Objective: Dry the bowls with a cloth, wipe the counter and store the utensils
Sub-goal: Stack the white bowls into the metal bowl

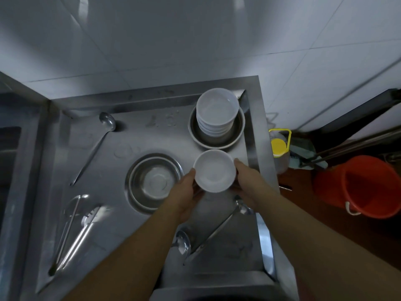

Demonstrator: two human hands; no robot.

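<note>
A white bowl is held upright above the steel counter, gripped on both sides. My left hand holds its left rim and underside; my right hand holds its right side. Behind it, a stack of white bowls sits inside a steel basin. An empty steel basin stands left of my hands. A ladle, tongs, a thin utensil and two spoons lie on the counter. No cloth is in view.
A sink basin lies at the far left. Right of the counter, on the floor, stand an orange bucket and a bottle with a yellow cap. White tiled wall rises behind the counter.
</note>
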